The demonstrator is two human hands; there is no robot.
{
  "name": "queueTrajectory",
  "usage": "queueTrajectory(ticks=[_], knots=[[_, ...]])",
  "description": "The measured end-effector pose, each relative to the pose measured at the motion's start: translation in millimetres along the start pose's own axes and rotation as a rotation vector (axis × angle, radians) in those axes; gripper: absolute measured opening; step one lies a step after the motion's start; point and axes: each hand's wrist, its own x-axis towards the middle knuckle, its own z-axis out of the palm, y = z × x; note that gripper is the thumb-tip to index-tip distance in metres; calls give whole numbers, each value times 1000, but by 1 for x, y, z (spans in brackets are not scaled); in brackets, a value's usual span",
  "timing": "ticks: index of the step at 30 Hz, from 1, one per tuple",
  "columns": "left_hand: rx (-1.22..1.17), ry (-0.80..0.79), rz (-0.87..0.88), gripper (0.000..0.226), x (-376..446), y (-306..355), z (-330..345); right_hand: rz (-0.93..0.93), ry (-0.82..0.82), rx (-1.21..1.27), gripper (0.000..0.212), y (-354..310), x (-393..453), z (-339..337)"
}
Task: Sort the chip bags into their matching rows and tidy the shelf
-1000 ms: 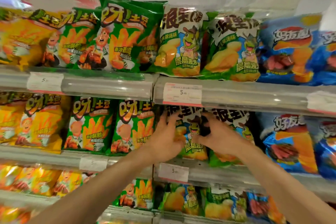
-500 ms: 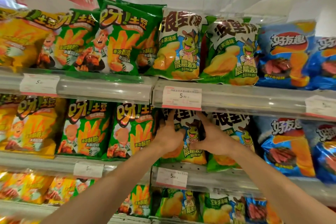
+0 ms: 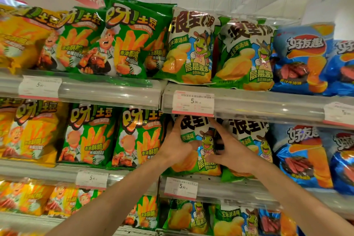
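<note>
Your left hand [image 3: 177, 146] lies against the left edge of the turtle-mascot chip bag [image 3: 199, 151] on the middle shelf, fingers reaching up its side to the top corner under the price tag [image 3: 193, 103], thumb across the front. Your right hand [image 3: 229, 151] presses the same bag from the right, fingers spread and nearly straight over the dark seam between it and the neighbouring turtle-mascot bag [image 3: 254, 140]. Neither hand is closed round the bag; both are flat, squeezing it between them.

Compared with a second ago, your hands have slid higher up the bag and drawn closer together, and the bag now stands squarer and more upright in its slot. I read that as the bag being seated in its matching row, directly beneath the same flavour on the top shelf, so this placement looks nearly done.

Further out, the green fries bags [image 3: 134, 136] stand just left of your left hand, with a yellow fries bag [image 3: 32, 132] beyond them. The blue chip bags [image 3: 300, 151] sit to the right. The middle shelf rail [image 3: 229, 189] runs below your wrists, and the rows here appear to match by colour.
</note>
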Motion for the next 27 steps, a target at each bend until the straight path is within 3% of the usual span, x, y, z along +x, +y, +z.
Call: queueTrajectory(ticks=[6, 11, 14, 18, 24, 27], knots=[[1, 23, 31, 119, 3, 2, 4, 17, -46, -43, 121, 2, 3, -2], [73, 51, 91, 120, -2, 3, 5, 51, -46, -60, 123, 2, 5, 1], [258, 29, 126, 111, -13, 2, 8, 78, -18, -64, 125, 3, 8, 1], [250, -36, 50, 96, -20, -1, 7, 75, -23, -78, 123, 3, 9, 0], [226, -6, 50, 120, -13, 4, 7, 101, -11, -139, 123, -1, 7, 0], [276, 5, 79, 121, -13, 6, 6, 93, -12, -160, 121, -9, 4, 1]])
